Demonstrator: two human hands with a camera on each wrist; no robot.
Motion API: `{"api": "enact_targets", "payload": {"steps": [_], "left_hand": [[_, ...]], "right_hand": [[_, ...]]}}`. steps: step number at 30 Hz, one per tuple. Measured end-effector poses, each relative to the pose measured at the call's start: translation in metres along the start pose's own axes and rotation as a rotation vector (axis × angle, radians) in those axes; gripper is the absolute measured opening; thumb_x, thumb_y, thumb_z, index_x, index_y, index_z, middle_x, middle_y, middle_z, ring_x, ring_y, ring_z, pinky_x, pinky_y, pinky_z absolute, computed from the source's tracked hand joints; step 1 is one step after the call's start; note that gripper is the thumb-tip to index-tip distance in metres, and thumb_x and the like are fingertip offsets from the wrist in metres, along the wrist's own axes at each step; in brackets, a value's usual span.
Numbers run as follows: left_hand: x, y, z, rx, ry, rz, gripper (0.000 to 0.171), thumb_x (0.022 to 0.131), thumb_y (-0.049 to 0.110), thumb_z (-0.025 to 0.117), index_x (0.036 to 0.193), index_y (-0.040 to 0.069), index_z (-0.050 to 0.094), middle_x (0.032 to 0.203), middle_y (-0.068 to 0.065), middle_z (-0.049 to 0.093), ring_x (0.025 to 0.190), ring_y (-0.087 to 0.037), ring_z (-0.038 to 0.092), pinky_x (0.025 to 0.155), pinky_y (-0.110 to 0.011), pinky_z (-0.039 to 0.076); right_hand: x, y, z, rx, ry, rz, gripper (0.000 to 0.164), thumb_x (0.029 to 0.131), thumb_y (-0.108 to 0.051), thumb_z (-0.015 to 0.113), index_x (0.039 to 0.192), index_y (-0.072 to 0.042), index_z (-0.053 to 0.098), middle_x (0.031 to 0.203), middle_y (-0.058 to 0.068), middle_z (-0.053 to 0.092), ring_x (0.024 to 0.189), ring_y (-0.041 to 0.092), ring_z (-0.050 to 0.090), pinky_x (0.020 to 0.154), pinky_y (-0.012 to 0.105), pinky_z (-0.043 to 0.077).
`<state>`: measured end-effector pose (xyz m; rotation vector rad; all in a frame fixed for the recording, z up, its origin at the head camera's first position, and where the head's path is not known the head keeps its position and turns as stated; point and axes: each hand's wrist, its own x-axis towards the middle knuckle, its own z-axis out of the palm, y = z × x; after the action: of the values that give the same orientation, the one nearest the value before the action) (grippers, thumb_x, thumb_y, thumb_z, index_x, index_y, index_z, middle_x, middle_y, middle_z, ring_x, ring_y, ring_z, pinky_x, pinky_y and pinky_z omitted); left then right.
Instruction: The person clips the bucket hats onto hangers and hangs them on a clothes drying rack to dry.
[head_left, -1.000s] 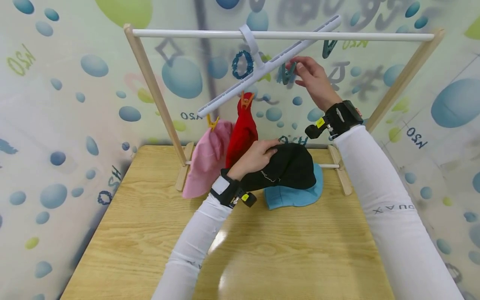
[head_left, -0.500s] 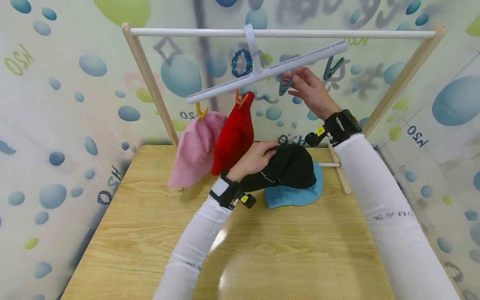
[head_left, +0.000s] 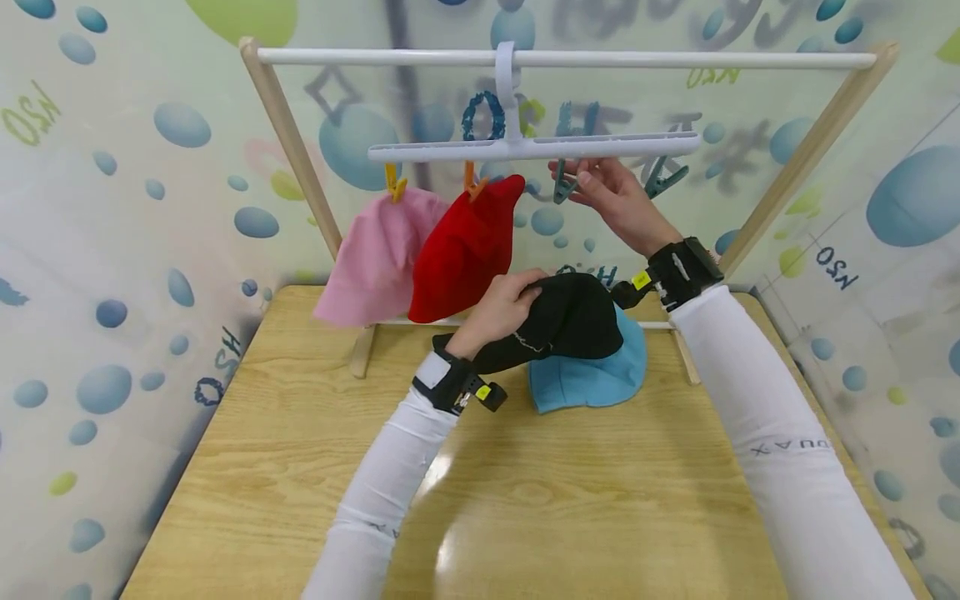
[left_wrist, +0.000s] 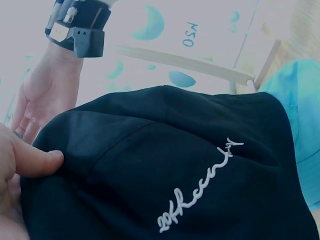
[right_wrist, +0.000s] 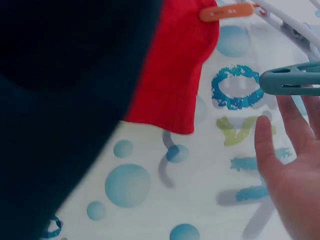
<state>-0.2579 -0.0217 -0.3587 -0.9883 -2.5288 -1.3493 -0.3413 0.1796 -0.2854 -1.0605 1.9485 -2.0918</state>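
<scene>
My left hand pinches the edge of a black hat, thumb on top. White script letters cross its front in the left wrist view. Just under the white hanger, my right hand has its fingers at a teal clip, which looks held between fingers and thumb; the right wrist view cuts off part of that hold. Left along the hanger, an orange clip holds a red hat and a yellow clip a pink hat. Behind the black hat, a light blue hat lies on the table.
A rack with a white rail and wooden posts stands at the back of the wooden table. Another teal clip hangs near the hanger's right end. A patterned wall sheet stands behind.
The hanger has swung from a steep tilt to level, its right end dropping and the pink and red hats rising. My right hand came down with the teal clip. The black hat rose slightly.
</scene>
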Motion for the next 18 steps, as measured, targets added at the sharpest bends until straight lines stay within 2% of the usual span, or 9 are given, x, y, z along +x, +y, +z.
{"api": "enact_targets", "payload": {"steps": [3, 7, 13, 18], "left_hand": [[-0.001, 0.001, -0.002, 0.001, 0.025, 0.002, 0.021, 0.092, -0.002, 0.044, 0.105, -0.001, 0.061, 0.092, -0.016, 0.066, 0.075, -0.023, 0.052, 0.068, -0.030, 0.046], [-0.002, 0.000, -0.006, 0.024, 0.070, -0.001, 0.021, 0.092, -0.002, 0.044, 0.106, -0.002, 0.059, 0.096, -0.017, 0.067, 0.079, -0.024, 0.054, 0.075, -0.033, 0.049], [-0.001, 0.002, -0.012, 0.022, 0.156, -0.025, 0.019, 0.092, -0.001, 0.045, 0.104, -0.002, 0.059, 0.096, -0.018, 0.066, 0.082, -0.026, 0.053, 0.079, -0.038, 0.049], [0.000, 0.003, -0.017, 0.021, 0.218, -0.057, 0.019, 0.092, -0.001, 0.045, 0.103, -0.002, 0.060, 0.097, -0.018, 0.066, 0.084, -0.027, 0.053, 0.081, -0.039, 0.048]], "right_hand": [[-0.001, 0.001, 0.004, 0.029, 0.006, -0.017, 0.004, 0.096, -0.004, 0.042, 0.095, -0.008, 0.045, 0.127, 0.010, 0.054, 0.127, 0.025, 0.042, 0.108, 0.043, 0.031], [-0.002, 0.002, 0.010, 0.064, 0.012, -0.040, 0.005, 0.093, -0.002, 0.046, 0.090, -0.004, 0.048, 0.120, 0.010, 0.057, 0.123, 0.028, 0.045, 0.102, 0.035, 0.038], [-0.004, -0.003, 0.014, 0.009, 0.042, -0.022, 0.008, 0.091, 0.001, 0.049, 0.088, -0.006, 0.052, 0.121, 0.008, 0.050, 0.121, 0.029, 0.041, 0.100, 0.036, 0.041], [-0.005, -0.006, 0.015, 0.018, 0.085, 0.013, 0.005, 0.088, 0.002, 0.054, 0.087, -0.003, 0.055, 0.116, 0.009, 0.054, 0.113, 0.025, 0.051, 0.092, 0.030, 0.048]]}}
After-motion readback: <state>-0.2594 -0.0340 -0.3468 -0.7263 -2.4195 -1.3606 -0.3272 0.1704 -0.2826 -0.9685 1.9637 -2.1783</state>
